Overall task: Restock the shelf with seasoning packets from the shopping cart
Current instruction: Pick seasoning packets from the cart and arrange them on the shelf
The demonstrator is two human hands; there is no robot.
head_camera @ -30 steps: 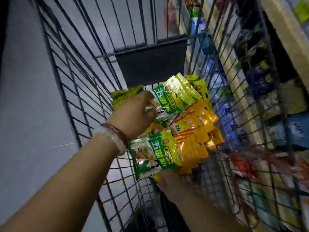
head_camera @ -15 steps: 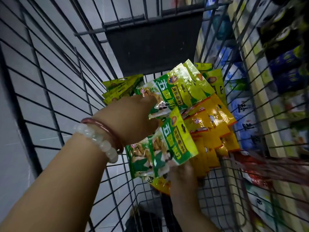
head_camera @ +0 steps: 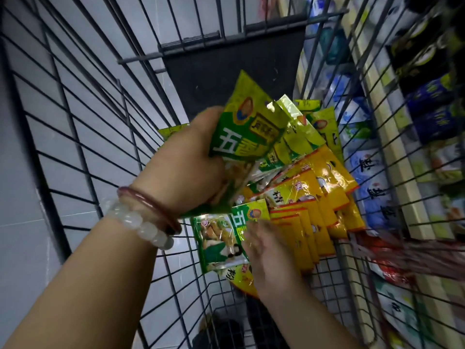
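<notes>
A pile of seasoning packets lies in the wire shopping cart. My left hand, with two bracelets at the wrist, grips a bunch of green packets lifted above the pile. Below it lies another green packet with a food picture. My right hand rests with straight fingers on that packet and on the edge of the yellow packets, which are fanned out to the right. The shelf stands beyond the cart's right side.
The cart's dark back panel stands behind the pile. Through the right wire wall I see shelf rows with blue-and-white bags and dark packages. A blurred red item lies at the right. Grey floor shows on the left.
My left hand has lifted its bunch of green packets up out of the pile. My right hand has come up from under the pile and now lies on top of the lower packets.
</notes>
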